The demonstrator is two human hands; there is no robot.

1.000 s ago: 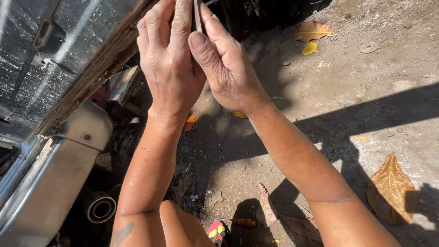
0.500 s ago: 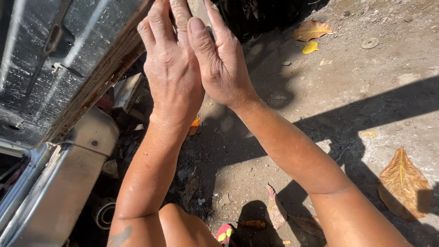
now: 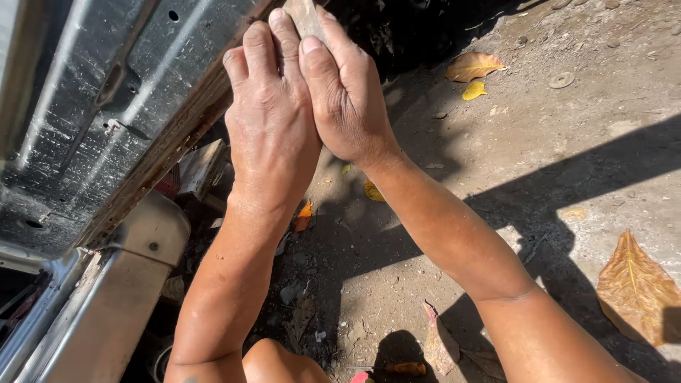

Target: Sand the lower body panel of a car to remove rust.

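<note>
**Head view: both hands pressed to a flat strip at the panel's rusty edge**

Head camera looks down on two bare hands raised side by side, touching along their inner edges. The left hand (image 3: pixel 273 117) lies with fingers extended up against the rusted lower edge (image 3: pixel 167 152) of a grey sheet-metal body panel (image 3: pixel 99 92). The right hand (image 3: pixel 347 99) is clenched around a flat, pale strip (image 3: pixel 305 15), thumb laid along its face; the strip stands upright between the two hands and runs out of the top of the picture. Whether the left hand's grip also closes on the strip cannot be told.

Below the panel sits a cream-coloured metal part (image 3: pixel 113 305). The dirt ground (image 3: pixel 567 149) is half in shadow, with dry leaves: a large brown leaf (image 3: pixel 635 287) at right, a yellow-orange leaf (image 3: pixel 472 67) near the top. A small orange-handled tool (image 3: pixel 404 369) lies near the bottom edge.
</note>
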